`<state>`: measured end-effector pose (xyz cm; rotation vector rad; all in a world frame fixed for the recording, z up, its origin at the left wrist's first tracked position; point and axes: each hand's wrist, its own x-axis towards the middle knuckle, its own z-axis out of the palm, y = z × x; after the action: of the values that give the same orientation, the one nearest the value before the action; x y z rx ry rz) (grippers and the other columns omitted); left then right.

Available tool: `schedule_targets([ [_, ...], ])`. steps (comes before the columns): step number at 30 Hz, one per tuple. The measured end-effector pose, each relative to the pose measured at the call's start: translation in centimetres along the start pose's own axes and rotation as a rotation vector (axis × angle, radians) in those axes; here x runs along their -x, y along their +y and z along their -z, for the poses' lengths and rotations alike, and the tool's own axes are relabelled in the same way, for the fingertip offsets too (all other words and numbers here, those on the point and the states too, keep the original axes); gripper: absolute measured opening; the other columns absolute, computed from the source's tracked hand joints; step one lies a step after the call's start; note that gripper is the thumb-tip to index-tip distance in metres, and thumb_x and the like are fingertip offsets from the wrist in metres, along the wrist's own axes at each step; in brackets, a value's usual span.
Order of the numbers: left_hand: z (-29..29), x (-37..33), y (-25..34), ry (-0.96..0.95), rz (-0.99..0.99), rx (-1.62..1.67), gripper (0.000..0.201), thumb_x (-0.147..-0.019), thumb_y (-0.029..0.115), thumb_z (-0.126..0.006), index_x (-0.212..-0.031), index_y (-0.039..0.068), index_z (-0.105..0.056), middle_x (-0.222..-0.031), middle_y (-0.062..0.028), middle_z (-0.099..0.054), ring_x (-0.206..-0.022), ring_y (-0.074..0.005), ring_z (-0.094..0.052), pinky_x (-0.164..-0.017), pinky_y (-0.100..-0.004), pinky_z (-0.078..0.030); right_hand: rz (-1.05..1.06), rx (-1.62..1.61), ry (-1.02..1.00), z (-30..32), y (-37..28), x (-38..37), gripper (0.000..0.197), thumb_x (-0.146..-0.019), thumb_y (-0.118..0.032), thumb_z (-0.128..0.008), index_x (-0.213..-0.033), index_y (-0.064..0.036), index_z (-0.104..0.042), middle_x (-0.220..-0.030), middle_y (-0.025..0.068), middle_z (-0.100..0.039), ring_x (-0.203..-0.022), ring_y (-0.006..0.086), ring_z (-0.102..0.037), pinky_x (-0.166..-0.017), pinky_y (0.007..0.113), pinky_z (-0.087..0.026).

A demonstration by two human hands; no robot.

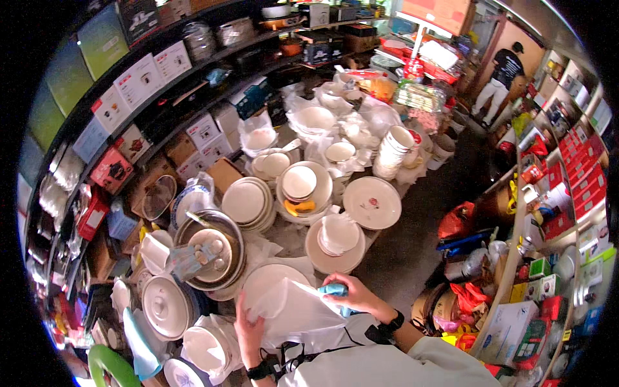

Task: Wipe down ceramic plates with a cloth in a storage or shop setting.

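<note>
Close to my body, a round white plate lies at the table's near edge. A thin white wrapping sheet covers its near part. At the left edge of the sheet is my left hand, its fingers curled on the sheet's edge; part of the plate's rim beneath is hidden. My right hand is closed around a bunched blue cloth, just right of the sheet. Beyond the plate stand white bowls stacked on a wider plate. Left of it, a white bowl sits in a large metal basin.
Stacked plates and a plate with a red flower are farther off. A lidded white pot stands left. Boxed shelves line the left; packed shelves line the right. Another person stands far down the aisle.
</note>
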<state>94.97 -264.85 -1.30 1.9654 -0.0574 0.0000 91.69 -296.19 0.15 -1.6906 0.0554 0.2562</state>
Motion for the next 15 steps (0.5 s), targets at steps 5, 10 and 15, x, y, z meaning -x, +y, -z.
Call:
schedule_targets([
  [5, 0.6, 0.5, -1.5, -0.042, 0.128, -0.119, 0.035, -0.079, -0.007, -0.056, -0.109, 0.006, -0.07, -0.092, -0.0094, -0.073, -0.076, -0.0158, -0.061, -0.071, -0.0331, -0.05, 0.116, 0.049, -0.141, 1.1, -2.7, -0.3, 0.034, -0.088, -0.021, -0.079, -0.113, -0.006, -0.062, -0.096, 0.001, -0.066, -0.091, 0.0099, -0.061, -0.082, 0.027, -0.05],
  [10, 0.7, 1.6, -3.8, 0.228, 0.305, 0.254, 0.019, -0.097, 0.015, -0.059, -0.091, -0.004, -0.062, -0.075, -0.0045, -0.061, -0.068, -0.0163, -0.052, -0.065, -0.0347, -0.046, 0.032, 0.024, 0.026, 2.2, -2.8, -1.0, 0.034, -0.085, -0.018, -0.08, -0.111, -0.005, -0.063, -0.1, 0.0017, -0.067, -0.092, 0.0097, -0.062, -0.082, 0.028, -0.052],
  [15, 0.6, 2.3, -4.8, 0.268, 0.382, 0.146, 0.042, -0.106, 0.038, -0.054, -0.093, -0.002, -0.058, -0.085, -0.0052, -0.056, -0.079, -0.0141, -0.049, -0.071, -0.0323, -0.044, 0.082, 0.089, 0.087, 1.4, -2.1, -1.6, 0.034, -0.085, -0.02, -0.081, -0.111, -0.0073, -0.063, -0.1, 0.002, -0.069, -0.093, 0.0099, -0.063, -0.084, 0.028, -0.052],
])
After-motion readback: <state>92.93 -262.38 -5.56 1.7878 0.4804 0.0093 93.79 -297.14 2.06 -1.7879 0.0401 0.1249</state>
